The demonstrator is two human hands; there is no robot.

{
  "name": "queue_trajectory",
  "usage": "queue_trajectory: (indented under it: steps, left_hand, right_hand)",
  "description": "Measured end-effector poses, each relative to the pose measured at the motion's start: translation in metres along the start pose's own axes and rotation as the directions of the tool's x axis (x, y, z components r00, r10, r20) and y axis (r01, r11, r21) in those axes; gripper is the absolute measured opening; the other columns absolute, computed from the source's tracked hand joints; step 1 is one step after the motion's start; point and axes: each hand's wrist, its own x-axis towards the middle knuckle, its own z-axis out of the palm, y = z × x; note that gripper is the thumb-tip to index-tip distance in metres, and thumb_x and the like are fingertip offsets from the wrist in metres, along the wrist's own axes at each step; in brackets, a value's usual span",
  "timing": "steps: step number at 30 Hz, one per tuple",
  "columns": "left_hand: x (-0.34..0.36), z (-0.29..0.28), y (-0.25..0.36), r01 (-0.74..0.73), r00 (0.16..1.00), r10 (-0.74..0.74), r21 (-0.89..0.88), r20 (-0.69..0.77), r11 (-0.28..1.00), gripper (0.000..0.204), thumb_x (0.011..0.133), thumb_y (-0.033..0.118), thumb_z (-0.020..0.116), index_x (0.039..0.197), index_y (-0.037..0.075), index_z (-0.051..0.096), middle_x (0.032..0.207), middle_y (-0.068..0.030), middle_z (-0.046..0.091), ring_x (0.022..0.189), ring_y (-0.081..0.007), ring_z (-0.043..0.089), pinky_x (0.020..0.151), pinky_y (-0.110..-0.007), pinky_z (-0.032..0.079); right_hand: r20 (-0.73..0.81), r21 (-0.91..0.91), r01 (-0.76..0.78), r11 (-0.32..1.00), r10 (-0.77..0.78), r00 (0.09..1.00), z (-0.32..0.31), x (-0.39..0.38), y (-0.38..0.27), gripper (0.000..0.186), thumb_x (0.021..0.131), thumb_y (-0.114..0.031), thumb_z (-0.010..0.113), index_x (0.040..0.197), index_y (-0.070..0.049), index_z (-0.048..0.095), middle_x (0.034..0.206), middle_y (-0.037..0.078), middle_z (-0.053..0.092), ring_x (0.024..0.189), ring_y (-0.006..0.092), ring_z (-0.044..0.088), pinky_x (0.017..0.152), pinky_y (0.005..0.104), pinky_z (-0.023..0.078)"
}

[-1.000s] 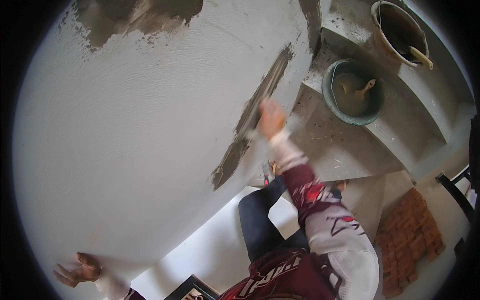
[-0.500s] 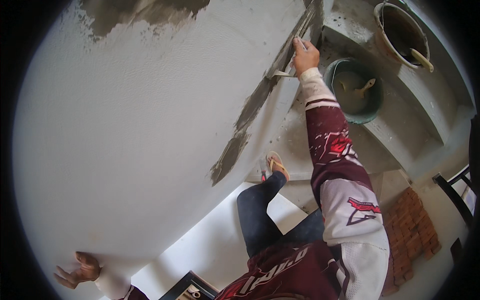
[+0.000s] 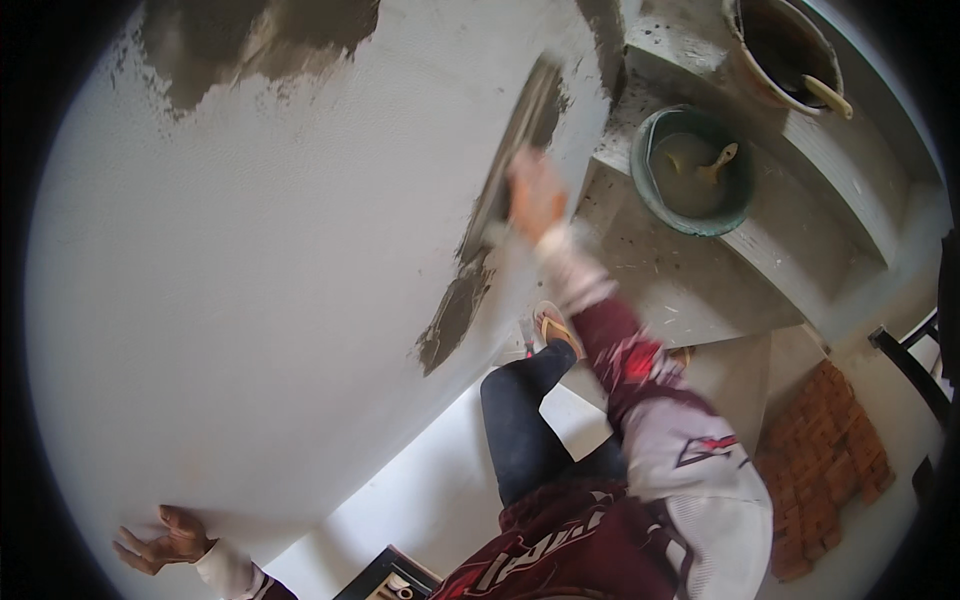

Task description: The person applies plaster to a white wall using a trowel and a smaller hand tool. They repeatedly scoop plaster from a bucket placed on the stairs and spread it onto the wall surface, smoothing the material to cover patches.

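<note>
While our left hand [image 3: 165, 540] appears to lean on the white wall [image 3: 250, 280] near its lower left corner, fingers parted and holding nothing that we can see, our right hand [image 3: 537, 195] is at a long grey strip of plaster [image 3: 483, 225]. This strip slants along the wall near its right edge, and the right hand covers part of its middle. We have our hands well apart. The right one is curled but blurred, so we cannot tell what it grips. A larger grey patch [image 3: 255, 40] spreads at the wall's upper edge, toward the left. Beyond the wall's right edge, on the steps [image 3: 670, 280], we have a green bucket [image 3: 735, 200] with a brush [image 3: 723, 158] in its cloudy contents; above it is a pale bucket [image 3: 748, 72], a yellowish handle [image 3: 828, 97] lying across its rim. Below, our sandalled foot [image 3: 555, 325] is near the strip's lower end.
</note>
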Motion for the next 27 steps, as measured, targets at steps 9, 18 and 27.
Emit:
queue_trajectory:
  steps: [9, 18, 27]
  left_hand:
    - [0.001, 0.012, -0.004, 0.025, 0.996, -0.035, -0.115, -0.079, 0.993, 0.073, 0.088, 0.060, 0.062, 0.133, 0.004, 0.053, 0.142, -0.0135, 0.036, 0.131, -0.0295, 0.024, 0.111, -0.047, 0.028]
    - [0.004, -0.001, 0.001, 0.031, 0.999, -0.032, 0.039, 0.022, 0.999, 0.069, 0.093, 0.055, 0.058, 0.132, -0.001, 0.049, 0.141, -0.0142, 0.028, 0.132, -0.0268, 0.023, 0.110, -0.046, 0.031]
    - [0.001, 0.013, -0.008, 0.006, 0.994, -0.018, -0.109, -0.108, 0.994, 0.072, 0.087, 0.060, 0.064, 0.130, 0.003, 0.054, 0.140, -0.0139, 0.033, 0.131, -0.0297, 0.025, 0.111, -0.047, 0.029]
  right_hand:
    - [-0.086, -0.070, 0.048, 0.996, -0.054, 0.995, 0.037, -0.058, 0.006, 0.043, 0.101, -0.027, 0.044, 0.132, 0.001, 0.054, 0.116, 0.027, 0.064, 0.106, 0.0430, 0.062, 0.094, 0.0501, 0.047]
    - [-0.251, 0.120, -0.015, 0.993, 0.045, 0.967, 0.046, -0.071, -0.027, 0.040, 0.099, -0.024, 0.047, 0.128, -0.001, 0.061, 0.117, 0.024, 0.065, 0.107, 0.0404, 0.062, 0.094, 0.0449, 0.048]
    - [-0.020, 0.189, -0.071, 0.979, 0.077, 0.997, 0.059, -0.138, -0.046, 0.041, 0.100, -0.023, 0.047, 0.127, 0.004, 0.059, 0.108, 0.030, 0.064, 0.096, 0.0436, 0.063, 0.085, 0.0463, 0.050]
